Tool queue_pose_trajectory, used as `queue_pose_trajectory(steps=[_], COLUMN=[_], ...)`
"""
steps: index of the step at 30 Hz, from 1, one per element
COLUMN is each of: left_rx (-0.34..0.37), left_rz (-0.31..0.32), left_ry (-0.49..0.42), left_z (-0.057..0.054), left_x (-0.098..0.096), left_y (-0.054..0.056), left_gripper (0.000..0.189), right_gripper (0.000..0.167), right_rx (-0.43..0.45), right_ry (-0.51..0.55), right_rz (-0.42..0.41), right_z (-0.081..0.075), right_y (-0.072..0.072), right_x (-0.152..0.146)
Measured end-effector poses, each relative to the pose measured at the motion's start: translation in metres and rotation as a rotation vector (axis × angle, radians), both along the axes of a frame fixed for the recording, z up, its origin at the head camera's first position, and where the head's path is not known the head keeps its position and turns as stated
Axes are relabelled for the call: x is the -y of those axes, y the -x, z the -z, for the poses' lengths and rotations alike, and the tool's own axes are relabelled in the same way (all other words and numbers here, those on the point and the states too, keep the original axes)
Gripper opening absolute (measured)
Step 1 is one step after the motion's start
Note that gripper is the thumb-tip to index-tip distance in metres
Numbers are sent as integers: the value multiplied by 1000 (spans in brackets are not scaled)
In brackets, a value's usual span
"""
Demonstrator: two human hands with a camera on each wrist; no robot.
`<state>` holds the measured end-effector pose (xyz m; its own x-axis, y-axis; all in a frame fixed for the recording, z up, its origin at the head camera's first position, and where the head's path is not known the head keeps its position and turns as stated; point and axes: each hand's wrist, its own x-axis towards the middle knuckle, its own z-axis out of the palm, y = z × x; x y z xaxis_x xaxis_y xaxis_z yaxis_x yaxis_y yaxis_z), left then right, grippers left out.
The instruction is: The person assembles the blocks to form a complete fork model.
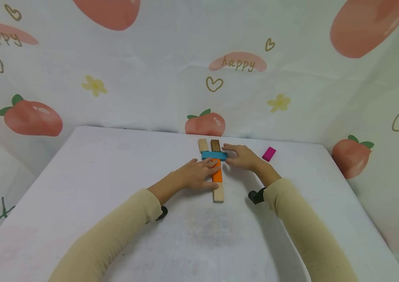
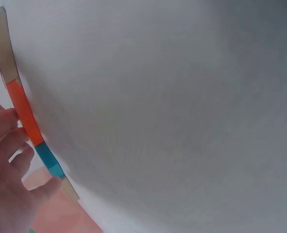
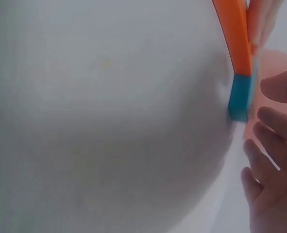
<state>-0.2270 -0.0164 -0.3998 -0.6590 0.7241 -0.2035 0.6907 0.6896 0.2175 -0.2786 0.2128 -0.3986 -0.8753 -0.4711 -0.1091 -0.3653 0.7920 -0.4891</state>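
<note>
An orange block [image 1: 217, 177] lies in line with a pale wooden block [image 1: 218, 194] at its near end. Across its far end sits a blue block [image 1: 214, 155]. Beyond the blue one are a dark brown block [image 1: 215, 145] and another pale wooden block [image 1: 203, 145], side by side. My left hand [image 1: 196, 174] rests its spread fingers on the orange block's left side, thumb by the near pale block. My right hand [image 1: 243, 157] is at the blue block's right end, fingers extended; the right wrist view shows its fingertips apart from the blue block [image 3: 240, 96].
A magenta block [image 1: 269, 154] lies apart, to the right of my right hand. The white table [image 1: 115, 168] meets a fruit-printed cloth backdrop [image 1: 157, 86] at its far edge. Dark straps hang under both sleeves.
</note>
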Motion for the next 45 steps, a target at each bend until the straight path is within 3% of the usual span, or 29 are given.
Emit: queue_pose_trajectory(steps=[18, 26, 33, 40, 45], left_rx=[4, -5, 2, -6, -16], left_rz=[5, 0, -4, -2, 1], left_ry=[-14, -1, 1, 6, 15], left_z=[0, 2, 1, 1, 1], left_x=[2, 1, 1, 2, 2], left_y=[-2, -1, -1, -1, -1], left_gripper=[72, 72, 70, 71, 71], right_gripper=[58, 57, 59, 51, 49], right_rx=[27, -13, -18, -144, -136], right_ry=[-10, -7, -38, -75, -68], right_rz=[-26, -11, 145, 188, 255], right_z=[4, 0, -5, -5, -6], right_y=[-2, -4, -6, -13, -20], right_x=[11, 6, -40, -98, -121])
